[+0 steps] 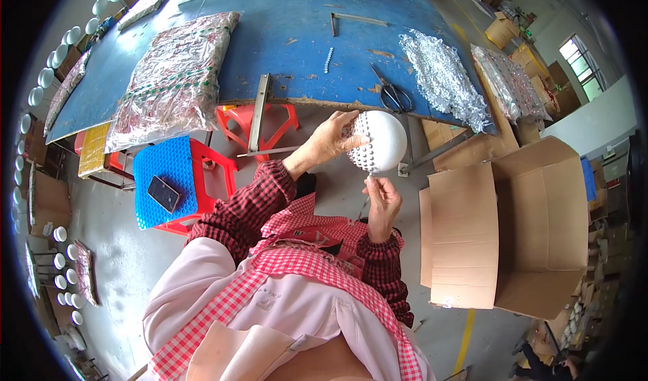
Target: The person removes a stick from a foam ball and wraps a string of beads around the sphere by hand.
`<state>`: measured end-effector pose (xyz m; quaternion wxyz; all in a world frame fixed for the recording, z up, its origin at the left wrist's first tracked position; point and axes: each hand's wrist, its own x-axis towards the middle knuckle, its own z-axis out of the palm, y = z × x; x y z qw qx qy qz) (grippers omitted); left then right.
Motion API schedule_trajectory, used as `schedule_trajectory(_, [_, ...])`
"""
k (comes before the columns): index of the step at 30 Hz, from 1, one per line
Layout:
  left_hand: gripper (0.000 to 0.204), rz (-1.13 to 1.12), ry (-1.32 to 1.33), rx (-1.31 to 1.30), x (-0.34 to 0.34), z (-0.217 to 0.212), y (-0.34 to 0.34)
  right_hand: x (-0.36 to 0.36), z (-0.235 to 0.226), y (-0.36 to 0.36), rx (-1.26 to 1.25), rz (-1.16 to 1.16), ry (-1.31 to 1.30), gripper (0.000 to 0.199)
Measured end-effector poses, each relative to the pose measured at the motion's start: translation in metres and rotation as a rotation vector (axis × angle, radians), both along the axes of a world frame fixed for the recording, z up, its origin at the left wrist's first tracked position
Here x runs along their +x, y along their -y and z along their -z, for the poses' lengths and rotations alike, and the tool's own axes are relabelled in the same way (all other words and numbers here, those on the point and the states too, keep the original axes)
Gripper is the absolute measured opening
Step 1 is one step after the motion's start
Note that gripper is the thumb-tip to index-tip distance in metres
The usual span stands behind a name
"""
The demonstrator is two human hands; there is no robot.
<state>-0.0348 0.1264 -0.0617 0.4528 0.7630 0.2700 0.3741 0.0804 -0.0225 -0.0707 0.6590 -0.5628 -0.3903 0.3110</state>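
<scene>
A white ball [386,141] is in front of me, just off the table's near edge. Rows of small silvery beads [362,153] cover its left side, while the right side is smooth and bare. My left hand [329,141] is closed on the ball from the left, its thumb lying over the beads. Below the ball, my right hand [383,205] pinches a thin bead strand [369,177] close to the lowest beads. Part of the strand seems to hang under that hand, too small to make out well.
On the blue table [283,23] lie black scissors [391,94], a pile of silvery bead strands [445,77] and a plastic-wrapped pack [179,70]. An open cardboard box [466,239] stands at right. A phone [163,194] rests on a blue-topped red stool [145,168] at left.
</scene>
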Motion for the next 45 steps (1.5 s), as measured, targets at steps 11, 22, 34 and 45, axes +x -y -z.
schedule_trajectory(11, [0.057, -0.13, 0.0, -0.082, 0.005, -0.005, 0.007, 0.007, 0.002, 0.003, -0.045, -0.004, 0.045, 0.022])
schedule_trajectory(22, [0.069, -0.013, 0.251, -0.324, 0.006, -0.013, 0.011, 0.01, 0.002, 0.004, -0.014, -0.01, 0.034, 0.021])
schedule_trajectory(34, [0.045, -0.001, 0.132, -0.105, 0.005, -0.012, 0.007, 0.011, 0.002, 0.003, 0.025, -0.025, 0.008, 0.02])
schedule_trajectory(45, [0.08, -0.084, -0.131, 0.247, 0.004, -0.017, 0.008, 0.014, -0.001, 0.003, -0.002, -0.039, -0.005, 0.022])
